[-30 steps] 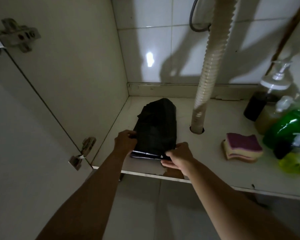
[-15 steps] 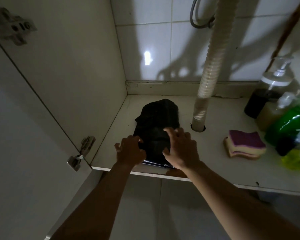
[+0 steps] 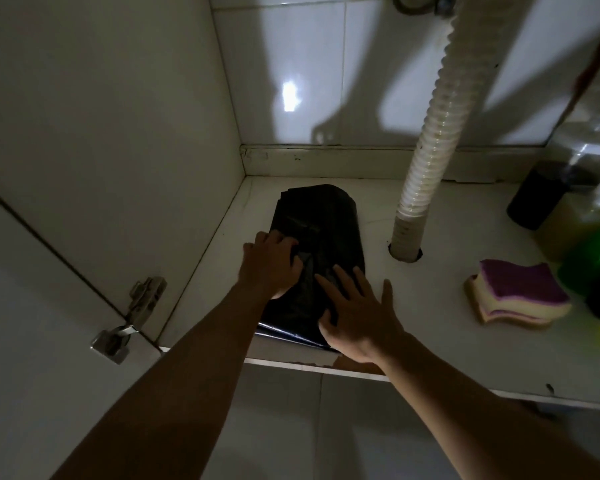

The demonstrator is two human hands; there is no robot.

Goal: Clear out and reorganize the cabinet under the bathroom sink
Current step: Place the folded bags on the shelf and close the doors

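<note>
At the cabinet floor's (image 3: 465, 362) front-left edge: flattening the black bag bundle (image 3: 326, 220)
Right hand (image 3: 357, 317) is pressing it with straight fingers; left hand (image 3: 269, 265) is pinching a fold. Judgement: keep pressure even while sliding it squarely toward the rear-left corner, clear of the drain hose (image 3: 430, 150).

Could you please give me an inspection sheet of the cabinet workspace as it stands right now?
Surface: white cabinet floor, worn at the front edge.
Job's things: folded black plastic bag lying flat near the left wall; purple-and-cream sponge stack; dark pump bottle and green bottle at the right, blurred.
Clutter: nothing seen.
Grippers: left hand on the bag, fingers bent, grip unclear; right hand flat on it, fingers spread.
Cables: white corrugated drain hose entering a hole in the floor.
Surroundings: white tiled back wall; metal door hinge.
</note>
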